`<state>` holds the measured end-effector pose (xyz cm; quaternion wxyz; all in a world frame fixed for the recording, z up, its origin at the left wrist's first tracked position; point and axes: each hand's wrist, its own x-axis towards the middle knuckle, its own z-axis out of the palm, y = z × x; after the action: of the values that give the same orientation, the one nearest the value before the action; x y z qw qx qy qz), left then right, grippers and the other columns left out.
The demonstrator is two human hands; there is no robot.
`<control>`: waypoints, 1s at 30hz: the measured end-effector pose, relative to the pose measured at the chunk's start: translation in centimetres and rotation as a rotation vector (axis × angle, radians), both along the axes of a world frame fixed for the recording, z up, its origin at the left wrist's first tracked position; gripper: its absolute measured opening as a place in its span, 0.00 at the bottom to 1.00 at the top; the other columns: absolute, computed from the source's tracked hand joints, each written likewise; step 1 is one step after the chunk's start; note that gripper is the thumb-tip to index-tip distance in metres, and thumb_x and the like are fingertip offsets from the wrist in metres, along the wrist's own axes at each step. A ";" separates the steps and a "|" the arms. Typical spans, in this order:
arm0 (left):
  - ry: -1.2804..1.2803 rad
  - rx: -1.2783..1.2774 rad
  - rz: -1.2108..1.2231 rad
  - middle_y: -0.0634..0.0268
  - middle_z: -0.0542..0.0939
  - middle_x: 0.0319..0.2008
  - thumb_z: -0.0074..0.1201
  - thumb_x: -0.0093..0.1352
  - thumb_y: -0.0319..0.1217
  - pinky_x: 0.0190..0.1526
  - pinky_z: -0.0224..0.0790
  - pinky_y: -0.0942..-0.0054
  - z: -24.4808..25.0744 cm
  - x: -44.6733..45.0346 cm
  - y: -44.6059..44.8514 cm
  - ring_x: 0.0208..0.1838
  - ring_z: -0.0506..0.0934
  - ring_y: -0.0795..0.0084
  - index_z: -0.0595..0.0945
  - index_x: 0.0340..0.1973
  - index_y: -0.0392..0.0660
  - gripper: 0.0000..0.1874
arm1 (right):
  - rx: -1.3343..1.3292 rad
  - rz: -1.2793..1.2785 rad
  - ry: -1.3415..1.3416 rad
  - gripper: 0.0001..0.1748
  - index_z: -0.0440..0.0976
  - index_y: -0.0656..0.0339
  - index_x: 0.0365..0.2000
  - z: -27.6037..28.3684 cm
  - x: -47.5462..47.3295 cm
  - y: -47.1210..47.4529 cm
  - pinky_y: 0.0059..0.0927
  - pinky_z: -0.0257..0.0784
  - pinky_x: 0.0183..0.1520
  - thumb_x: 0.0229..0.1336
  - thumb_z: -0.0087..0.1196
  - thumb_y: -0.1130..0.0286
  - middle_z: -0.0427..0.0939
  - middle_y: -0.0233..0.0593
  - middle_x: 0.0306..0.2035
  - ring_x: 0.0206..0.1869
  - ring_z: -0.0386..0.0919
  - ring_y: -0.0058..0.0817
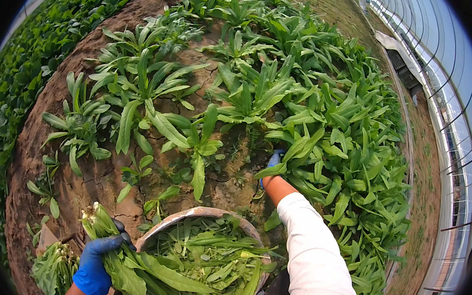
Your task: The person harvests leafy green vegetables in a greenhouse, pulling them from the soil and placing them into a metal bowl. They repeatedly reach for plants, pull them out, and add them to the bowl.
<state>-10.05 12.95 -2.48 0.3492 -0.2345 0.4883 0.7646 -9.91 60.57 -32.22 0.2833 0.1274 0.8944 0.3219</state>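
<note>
My left hand (100, 255), in a blue glove with dark fingertips, grips a bunch of cut leafy greens (126, 274). Their pale cut stem ends point up and away to the left, and the long leaves hang over the left side of a round tub (172, 220). Loose leaves (218, 266) fill much of that tub. Reaching forward, my right hand (275, 161), gloved in blue, is low among the growing long-leaved greens (302, 146). A leaf crosses in front of it and its fingers are mostly hidden, so I cannot tell whether it holds anything.
Another bunch of cut greens (56, 268) lies at the lower left, beside a tan board-like piece (47, 238). Separate plants (203, 145) stand in cracked soil (109, 193) ahead. A dense leafy bed (19, 97) runs along the left; a ribbed plastic greenhouse wall (455, 102) curves along the right.
</note>
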 end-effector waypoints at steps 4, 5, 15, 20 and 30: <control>-0.005 0.009 -0.021 0.54 0.80 0.31 0.57 0.56 0.22 0.39 0.77 0.57 -0.1 0.0 -0.1 0.34 0.81 0.55 0.72 0.46 0.38 0.21 | 0.030 -0.029 -0.067 0.28 0.54 0.57 0.64 -0.2 -1.2 0.9 0.54 0.47 0.67 0.67 0.37 0.60 0.53 0.41 0.68 0.68 0.53 0.44; -0.027 -0.020 -0.015 0.54 0.80 0.32 0.57 0.56 0.22 0.39 0.77 0.56 -0.1 0.0 -0.1 0.34 0.81 0.55 0.72 0.46 0.38 0.21 | 0.039 -0.041 -0.089 0.28 0.53 0.56 0.65 -0.3 -1.5 1.2 0.54 0.46 0.68 0.67 0.37 0.60 0.52 0.39 0.68 0.69 0.52 0.44; -0.056 -0.115 -0.050 0.57 0.80 0.32 0.57 0.56 0.24 0.42 0.76 0.57 0.2 0.3 0.6 0.35 0.79 0.58 0.73 0.46 0.39 0.21 | 0.319 -0.149 -0.409 0.32 0.45 0.52 0.70 -2.4 -1.6 6.4 0.57 0.38 0.71 0.70 0.34 0.57 0.46 0.28 0.73 0.74 0.44 0.40; -0.055 -0.146 -0.057 0.58 0.80 0.32 0.56 0.56 0.25 0.42 0.75 0.57 0.1 0.2 1.0 0.35 0.79 0.59 0.74 0.46 0.40 0.20 | 0.192 -0.194 -0.439 0.31 0.50 0.52 0.68 -2.3 -1.2 7.2 0.52 0.43 0.68 0.69 0.35 0.54 0.50 0.27 0.71 0.72 0.48 0.35; -0.058 -0.115 -0.039 0.57 0.80 0.32 0.55 0.56 0.24 0.41 0.76 0.58 0.5 0.8 0.2 0.35 0.79 0.58 0.73 0.46 0.40 0.20 | 0.024 -0.318 -0.236 0.21 0.67 0.50 0.56 0.5 0.7 4.2 0.43 0.58 0.56 0.66 0.42 0.58 0.67 0.28 0.60 0.62 0.64 0.32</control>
<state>-9.27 13.15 -1.99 0.3639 -0.2667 0.5254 0.7214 -9.19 64.78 -31.75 0.4317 0.2319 0.8197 0.2965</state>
